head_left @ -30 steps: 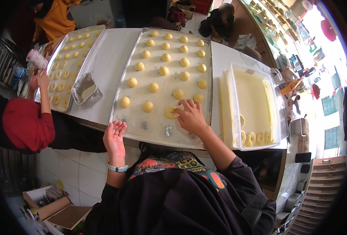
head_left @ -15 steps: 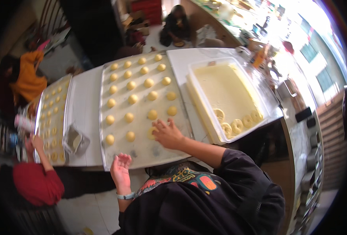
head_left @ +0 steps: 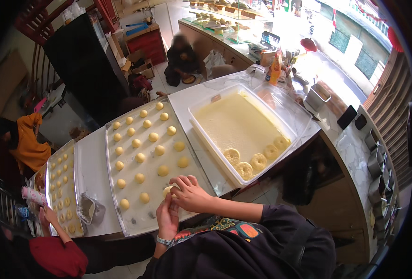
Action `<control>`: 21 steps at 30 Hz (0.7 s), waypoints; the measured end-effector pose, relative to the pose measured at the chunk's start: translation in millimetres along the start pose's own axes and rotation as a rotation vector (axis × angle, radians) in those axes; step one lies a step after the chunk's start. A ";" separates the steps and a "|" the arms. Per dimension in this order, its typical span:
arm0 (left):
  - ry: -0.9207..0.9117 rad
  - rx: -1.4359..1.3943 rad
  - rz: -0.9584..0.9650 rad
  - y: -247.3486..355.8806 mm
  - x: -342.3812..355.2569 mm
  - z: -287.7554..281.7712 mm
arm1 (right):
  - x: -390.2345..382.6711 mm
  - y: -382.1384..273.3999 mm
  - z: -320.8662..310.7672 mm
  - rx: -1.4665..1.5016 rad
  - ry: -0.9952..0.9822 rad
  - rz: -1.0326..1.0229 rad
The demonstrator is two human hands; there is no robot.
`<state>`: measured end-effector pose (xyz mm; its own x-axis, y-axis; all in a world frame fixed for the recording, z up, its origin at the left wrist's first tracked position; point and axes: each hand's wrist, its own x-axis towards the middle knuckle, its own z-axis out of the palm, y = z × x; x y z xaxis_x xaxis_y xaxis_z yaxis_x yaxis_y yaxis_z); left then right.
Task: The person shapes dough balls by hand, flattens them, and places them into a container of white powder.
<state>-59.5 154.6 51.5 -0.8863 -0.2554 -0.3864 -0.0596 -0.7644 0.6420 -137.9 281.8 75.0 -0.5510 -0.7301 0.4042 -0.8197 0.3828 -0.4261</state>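
A pale dough ball [head_left: 168, 191] is between my two hands, above the near edge of a large metal tray [head_left: 136, 222]. My left hand [head_left: 167, 216] holds it from below with the fingers pointing up. My right hand [head_left: 191, 193] grips it from above, its fingers curled over and partly hiding it. Rows of round dough balls [head_left: 159, 150] rest on the tray, beyond and to the left of my hands. To the right stands a white plastic tub [head_left: 201, 135] with a pale yellow floor. Several dough rings [head_left: 258, 161] lie along its near side.
At the left, a person in red [head_left: 59, 255] reaches toward another tray [head_left: 78, 186] of dough pieces. A metal tin [head_left: 90, 209] sits between the trays. Beyond the tub are an orange bottle [head_left: 276, 69] and clear plastic sheeting [head_left: 303, 116]. Someone in dark clothes [head_left: 181, 60] sits farther back.
My right hand has lifted a dough ball off the tray. Both hands have come together around it. The view has shifted, bringing more of the far counter in.
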 end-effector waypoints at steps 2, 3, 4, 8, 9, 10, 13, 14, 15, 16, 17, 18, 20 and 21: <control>-0.020 -0.013 0.057 -6.8 3.8 9.5 | -7.6 -0.8 -6.6 -0.121 0.016 0.041; -0.027 -0.011 0.052 -10.6 4.1 16.5 | -12.5 0.5 -10.7 -0.126 0.019 0.046; -0.042 0.003 0.084 -13.7 3.3 24.6 | -17.5 1.9 -14.8 -0.146 0.047 0.075; -0.113 0.044 0.157 -23.2 5.8 49.1 | -30.4 3.8 -35.9 -0.067 0.087 0.165; -0.114 0.047 0.156 -24.0 6.3 54.4 | -31.6 4.5 -40.8 -0.067 0.089 0.168; -0.132 0.071 0.201 -24.9 6.4 59.1 | -32.8 5.2 -45.3 -0.054 0.105 0.173; -0.152 0.127 0.297 -28.0 4.9 69.6 | -35.4 6.9 -53.0 -0.017 0.130 0.164; -0.151 0.153 0.342 -28.8 4.0 72.1 | -35.9 6.5 -54.3 0.012 0.159 0.165; -0.148 0.180 0.389 -28.4 2.9 74.4 | -35.9 5.9 -55.8 0.042 0.187 0.165; -0.145 0.185 0.399 -26.5 0.0 77.0 | -35.9 5.5 -57.3 0.049 0.191 0.157; -0.158 0.210 0.387 -23.6 -4.5 79.8 | -35.7 5.0 -58.7 0.084 0.221 0.128; -0.171 0.227 0.372 -23.7 -8.0 81.4 | -36.8 5.2 -61.0 0.113 0.244 0.101; -0.164 0.249 0.380 -23.3 -9.5 78.0 | -38.9 6.6 -68.7 0.099 0.200 0.059; -0.159 0.274 0.379 -24.0 -10.8 76.2 | -40.2 7.1 -72.0 0.083 0.159 0.026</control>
<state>-83.5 220.8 90.8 -0.9268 -0.3755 0.0006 0.1813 -0.4461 0.8764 -132.8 354.6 114.0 -0.5952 -0.6189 0.5125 -0.7927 0.3475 -0.5009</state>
